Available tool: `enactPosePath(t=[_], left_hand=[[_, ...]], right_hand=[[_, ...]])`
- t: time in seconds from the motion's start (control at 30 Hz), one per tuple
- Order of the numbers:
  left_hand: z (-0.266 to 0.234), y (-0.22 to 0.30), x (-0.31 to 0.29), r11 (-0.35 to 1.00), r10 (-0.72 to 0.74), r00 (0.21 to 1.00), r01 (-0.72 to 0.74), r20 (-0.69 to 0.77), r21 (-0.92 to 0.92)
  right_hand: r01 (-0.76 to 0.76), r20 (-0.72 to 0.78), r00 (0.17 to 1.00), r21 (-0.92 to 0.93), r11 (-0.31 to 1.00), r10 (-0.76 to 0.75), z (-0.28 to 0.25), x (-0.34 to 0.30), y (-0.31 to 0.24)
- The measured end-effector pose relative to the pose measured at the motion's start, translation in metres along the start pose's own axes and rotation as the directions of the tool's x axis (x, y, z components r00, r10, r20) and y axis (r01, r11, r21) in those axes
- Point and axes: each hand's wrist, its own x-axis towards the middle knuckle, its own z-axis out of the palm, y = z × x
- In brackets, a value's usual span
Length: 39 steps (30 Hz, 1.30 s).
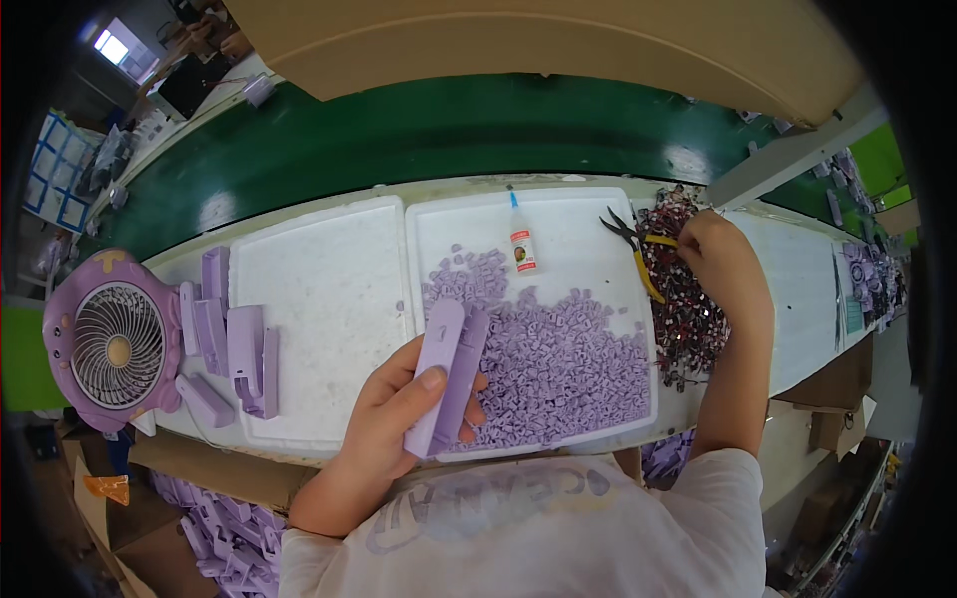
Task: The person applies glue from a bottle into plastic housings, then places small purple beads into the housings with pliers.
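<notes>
My left hand (379,414) is wrapped round a long light-purple plastic housing (439,384), tilted with its hollow side facing right. It is held over the near left part of a white foam tray (583,224) with a heap of small purple plastic pieces (568,374). My right hand (720,254) is over the far end of a pile of small dark and red parts (688,344), fingers drawn together and pointing down. Its fingertips are partly hidden, and what they pinch cannot be made out. Pliers with yellow handles (646,274) lie beside that hand, at the pile's left edge.
A white bottle with a blue tip (523,251) lies on the tray. To its left is another white foam board (319,289), with several purple housings (246,354) and a purple fan (118,344) beyond. A green belt (449,135) runs behind; a grey post (788,159) stands right.
</notes>
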Motion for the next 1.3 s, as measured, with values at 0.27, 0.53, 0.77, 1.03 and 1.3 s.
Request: enactPosePath(t=[0.27, 0.53, 0.77, 1.03, 1.3], left_hand=[[-0.009, -0.004, 0.006, 0.993, -0.069, 0.994, 0.077, 0.086, -0.088], [0.002, -0.011, 0.016, 0.965, 0.008, 0.980, 0.045, 0.198, -0.260], [-0.001, -0.014, 0.013, 0.966, 0.020, 0.987, 0.022, 0.162, -0.256], [-0.017, -0.018, 0.016, 0.933, -0.150, 0.958, 0.219, 0.244, -0.285], [-0.005, -0.013, 0.015, 0.879, -0.146, 0.953, 0.248, 0.266, -0.406]], right_hand=[[0.038, 0.014, 0.998, 0.720, 0.693, -0.069, -0.012, -0.010, -0.045], [0.065, 0.021, 0.932, 0.973, 0.223, -0.362, 0.004, -0.023, -0.103], [0.192, 0.006, 0.833, 0.934, 0.300, -0.553, 0.009, -0.019, -0.111], [0.470, -0.115, 0.581, 0.855, 0.218, -0.806, 0.003, -0.010, -0.116], [0.600, -0.256, 0.707, 0.711, 0.367, -0.660, 0.000, -0.017, -0.125]])
